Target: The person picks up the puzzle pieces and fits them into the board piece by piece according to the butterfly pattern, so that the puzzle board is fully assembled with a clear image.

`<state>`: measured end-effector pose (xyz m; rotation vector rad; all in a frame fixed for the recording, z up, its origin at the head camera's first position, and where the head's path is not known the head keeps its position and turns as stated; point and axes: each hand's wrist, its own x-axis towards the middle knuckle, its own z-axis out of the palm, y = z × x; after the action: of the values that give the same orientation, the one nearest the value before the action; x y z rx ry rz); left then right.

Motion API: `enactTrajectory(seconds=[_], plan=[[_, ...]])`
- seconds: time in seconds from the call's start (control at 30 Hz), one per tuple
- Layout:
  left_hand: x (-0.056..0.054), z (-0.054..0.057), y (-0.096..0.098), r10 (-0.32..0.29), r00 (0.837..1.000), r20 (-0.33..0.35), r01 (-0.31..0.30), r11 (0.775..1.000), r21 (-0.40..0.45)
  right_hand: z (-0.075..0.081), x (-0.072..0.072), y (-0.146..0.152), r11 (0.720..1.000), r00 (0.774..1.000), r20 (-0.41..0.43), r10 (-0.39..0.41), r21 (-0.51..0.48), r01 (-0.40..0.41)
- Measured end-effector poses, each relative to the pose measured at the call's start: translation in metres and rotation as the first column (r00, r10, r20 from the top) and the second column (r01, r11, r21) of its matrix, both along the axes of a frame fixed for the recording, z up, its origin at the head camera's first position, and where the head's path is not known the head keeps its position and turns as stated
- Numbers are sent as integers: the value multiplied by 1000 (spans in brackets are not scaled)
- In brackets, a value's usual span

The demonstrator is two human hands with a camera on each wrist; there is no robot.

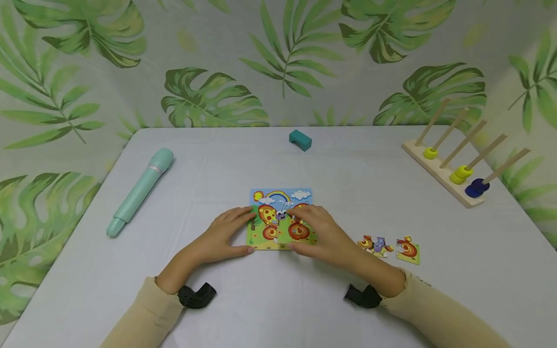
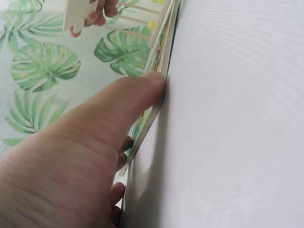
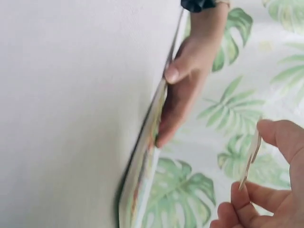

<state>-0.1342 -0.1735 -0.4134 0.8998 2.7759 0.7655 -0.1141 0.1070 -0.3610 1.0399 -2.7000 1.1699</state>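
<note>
A jigsaw puzzle board with a sun, a rainbow and snail shells lies on the white table. My left hand steadies its left side, thumb at the near corner and fingertips on the left edge. In the left wrist view that thumb lies along the board's edge. My right hand is over the board's right half. It pinches a puzzle piece between thumb and fingers, held up off the board; its pale back shows in the left wrist view.
Loose puzzle pieces lie right of the board, partly behind my right forearm; another piece is beside them. A mint toy microphone lies left. Toward the back are a teal block and a wooden peg stand with yellow and blue beads.
</note>
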Motion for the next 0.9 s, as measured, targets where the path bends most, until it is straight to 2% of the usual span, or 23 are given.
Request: enactTrajectory(seconds=[0.2,0.43,0.67,0.9], plan=[[1,1,0,-6,1000,-13,6,1000,2,-18,-13,-29,995,1000,-15,-10,97,11],[1,0,0,-4,1000,-15,4,1000,10,-38,-27,-46,976,998,-51,-19,217,30],[0,-1,0,-3,1000,-18,3,1000,31,-42,-31,-52,975,999,-39,-11,220,19],[1,1,0,-12,1000,-23,14,996,92,-41,-31,-52,970,1000,9,-1,243,-1]])
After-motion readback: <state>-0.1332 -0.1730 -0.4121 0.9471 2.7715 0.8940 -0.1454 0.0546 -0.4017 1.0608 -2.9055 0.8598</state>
